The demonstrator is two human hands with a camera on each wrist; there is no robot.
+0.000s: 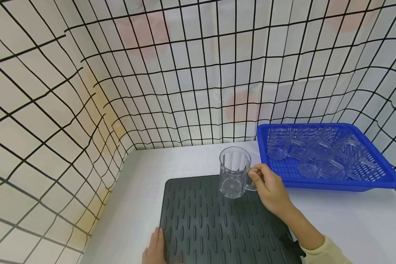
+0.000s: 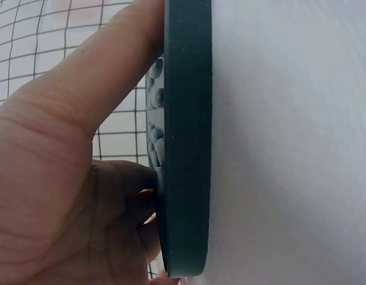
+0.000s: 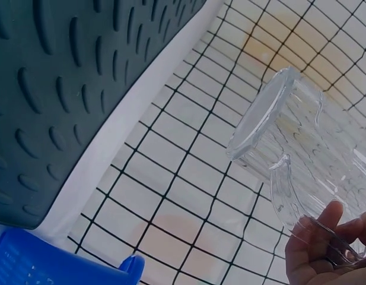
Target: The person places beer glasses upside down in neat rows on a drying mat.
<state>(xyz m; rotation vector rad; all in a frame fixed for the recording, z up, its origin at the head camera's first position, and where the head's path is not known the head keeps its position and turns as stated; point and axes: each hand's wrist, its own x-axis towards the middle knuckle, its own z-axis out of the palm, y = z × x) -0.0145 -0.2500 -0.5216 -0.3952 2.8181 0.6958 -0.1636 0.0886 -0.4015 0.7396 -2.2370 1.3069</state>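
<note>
Glass mug (image 1: 235, 172), handle mark (image 3: 280, 208) unreadable

Bench (image 1: 128, 209) brightly, evenly lit to its far edge; shadows faint; mug (image 3: 310, 139) glinting; left hand (image 2: 52, 178) dim in wrist view.

Clear mug (image 1: 232, 170); dark grey dash-patterned mat (image 1: 214, 220); blue basket (image 1: 330, 186).
</note>
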